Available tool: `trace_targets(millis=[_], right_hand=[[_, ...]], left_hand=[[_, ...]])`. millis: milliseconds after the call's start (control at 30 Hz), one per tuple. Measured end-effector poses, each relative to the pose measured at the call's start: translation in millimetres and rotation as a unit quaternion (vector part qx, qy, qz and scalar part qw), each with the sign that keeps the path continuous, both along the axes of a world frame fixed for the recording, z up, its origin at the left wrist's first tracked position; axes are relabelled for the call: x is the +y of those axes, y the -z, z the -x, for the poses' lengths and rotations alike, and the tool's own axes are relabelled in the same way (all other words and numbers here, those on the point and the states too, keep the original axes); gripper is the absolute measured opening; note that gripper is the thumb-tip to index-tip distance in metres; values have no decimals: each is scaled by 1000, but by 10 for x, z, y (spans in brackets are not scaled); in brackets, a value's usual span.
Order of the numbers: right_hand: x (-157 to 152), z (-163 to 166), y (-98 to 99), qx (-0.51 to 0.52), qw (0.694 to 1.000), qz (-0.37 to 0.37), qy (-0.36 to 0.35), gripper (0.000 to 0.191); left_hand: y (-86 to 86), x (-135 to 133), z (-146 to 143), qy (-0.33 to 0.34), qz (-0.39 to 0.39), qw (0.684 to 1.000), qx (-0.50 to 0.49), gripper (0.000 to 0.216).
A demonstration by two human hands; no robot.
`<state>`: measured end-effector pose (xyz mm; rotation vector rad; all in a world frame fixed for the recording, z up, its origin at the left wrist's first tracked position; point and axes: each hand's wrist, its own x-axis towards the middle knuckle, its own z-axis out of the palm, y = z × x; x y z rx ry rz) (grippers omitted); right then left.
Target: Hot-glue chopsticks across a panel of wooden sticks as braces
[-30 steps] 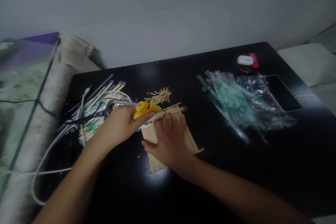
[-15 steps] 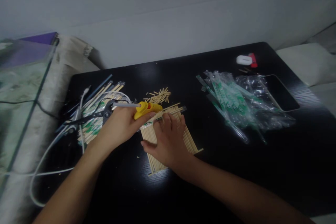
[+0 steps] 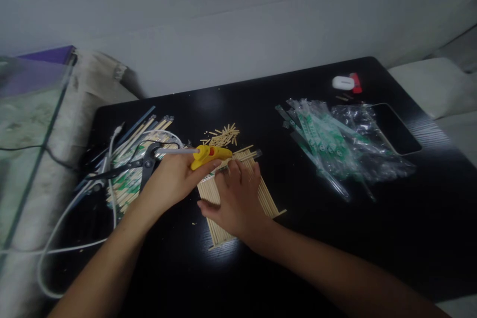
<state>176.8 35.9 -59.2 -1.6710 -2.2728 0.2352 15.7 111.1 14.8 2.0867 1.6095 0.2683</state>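
My left hand (image 3: 172, 179) is closed round a yellow hot glue gun (image 3: 211, 155), a pale glue stick jutting from its back end. The nozzle reaches the far edge of a flat panel of wooden chopsticks (image 3: 266, 196) laid side by side. On that panel my right hand (image 3: 238, 196) rests with its fingers spread, pressing down. A chopstick in a clear wrapper (image 3: 257, 154) lies across the far end, partly under the right fingers. Short cut stick pieces (image 3: 224, 135) are heaped just beyond the panel.
Wrapped chopsticks (image 3: 124, 191), black-handled pliers (image 3: 148, 163) and a white cable (image 3: 55, 251) are on the left. Empty plastic wrappers (image 3: 324, 141), a phone (image 3: 397, 129), a white case (image 3: 343, 83) and a red object (image 3: 357, 83) lie on the right of the black table (image 3: 324, 243).
The view has shifted slightly, so the table things sit a little further left. The glue gun's tip has moved slightly right along the panel's far edge; the right hand stays on the panel.
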Motion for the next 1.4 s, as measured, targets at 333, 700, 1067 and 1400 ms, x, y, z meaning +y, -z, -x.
trace_targets(millis=[333, 700, 1067, 1400], right_hand=[[4, 9, -2, -2, 1000, -4, 6, 69], [-2, 8, 2, 14, 1000, 9, -2, 72], [1, 9, -16, 13, 1000, 16, -2, 73], [3, 3, -38, 12, 1000, 15, -2, 71]], left_hand=[[32, 8, 11, -2, -17, 1000, 7, 60], [1, 43, -88, -9, -9, 1000, 7, 55], [28, 66, -151, 9, -4, 1000, -30, 51], [-17, 58, -156, -24, 22, 999, -26, 51]])
